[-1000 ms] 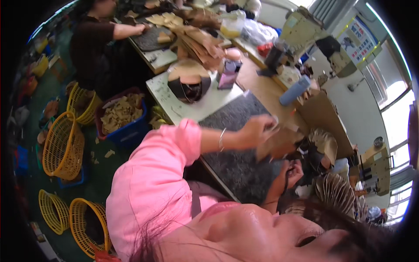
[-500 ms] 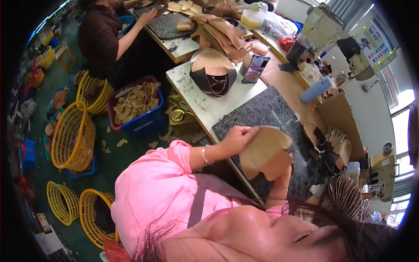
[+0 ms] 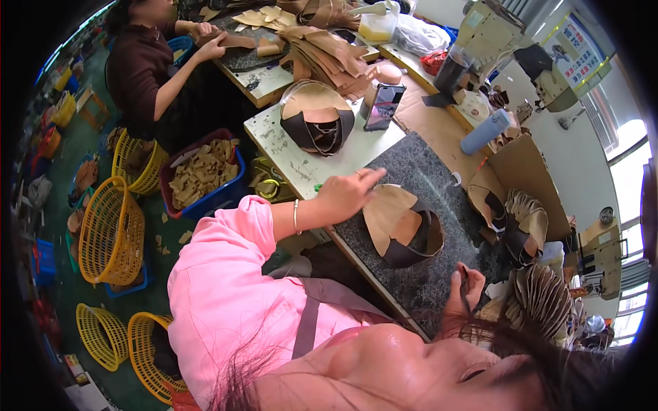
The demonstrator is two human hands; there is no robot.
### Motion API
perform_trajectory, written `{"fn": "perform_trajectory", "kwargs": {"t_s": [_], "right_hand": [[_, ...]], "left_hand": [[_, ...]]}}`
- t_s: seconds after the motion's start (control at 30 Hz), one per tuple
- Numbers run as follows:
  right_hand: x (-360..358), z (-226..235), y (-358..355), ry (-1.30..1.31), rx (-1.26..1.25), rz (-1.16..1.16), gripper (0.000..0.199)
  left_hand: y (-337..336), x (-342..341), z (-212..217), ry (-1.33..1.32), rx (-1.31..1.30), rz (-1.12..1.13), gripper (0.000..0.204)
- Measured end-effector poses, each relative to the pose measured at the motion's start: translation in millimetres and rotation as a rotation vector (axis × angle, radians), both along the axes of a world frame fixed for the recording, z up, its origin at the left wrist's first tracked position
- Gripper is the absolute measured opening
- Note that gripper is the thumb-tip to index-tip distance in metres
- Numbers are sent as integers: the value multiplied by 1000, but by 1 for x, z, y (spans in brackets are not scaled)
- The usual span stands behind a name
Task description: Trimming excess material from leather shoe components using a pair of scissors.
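On the dark speckled slab (image 3: 418, 288) lies a tan and black shoe upper (image 3: 391, 212), its dark band curved into a loop on the right side. My left hand (image 3: 349, 195) is just beyond the upper's left edge, fingers stretched out and holding nothing. Nearer to me, at the right of the slab, my right hand (image 3: 466, 289) is closed round a thin dark object (image 3: 465, 279), too small to name. Farther back, a pile of similar uppers (image 3: 317, 103) rests on the pale tabletop (image 3: 274, 140).
A phone (image 3: 385, 107) leans upright beside the pile. More uppers (image 3: 524, 226) and a blue bottle (image 3: 485, 131) are at the right. Across the table a co-worker (image 3: 140, 75) handles a brown strip. A scrap bin (image 3: 203, 175) and yellow baskets (image 3: 113, 233) stand on the floor.
The upper, held up between both hands before, now lies on the slab. My left hand has moved away to the left; my right hand has drawn off to the lower right, with the dark object.
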State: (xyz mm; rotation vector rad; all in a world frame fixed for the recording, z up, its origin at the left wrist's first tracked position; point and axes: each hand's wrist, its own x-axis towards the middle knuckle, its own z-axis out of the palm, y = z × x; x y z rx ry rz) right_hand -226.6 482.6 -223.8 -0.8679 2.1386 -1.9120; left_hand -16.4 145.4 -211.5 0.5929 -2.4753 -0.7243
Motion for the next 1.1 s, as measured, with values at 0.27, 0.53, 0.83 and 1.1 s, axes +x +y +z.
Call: {"fn": "perform_trajectory", "kwargs": {"t_s": [0.27,0.53,0.83,1.1], "right_hand": [[55,68,-58,783,601,398,32],[46,71,-40,918,482,271,19],[52,64,-35,874,417,331,17],[20,35,-58,907,429,158,21]], "left_hand": [[26,-55,-20,-251,317,-1029,43],[51,-65,-10,-182,243,-845,28],[57,-24,-10,9,157,-738,22],[54,-63,-34,-95,432,-576,25]]}}
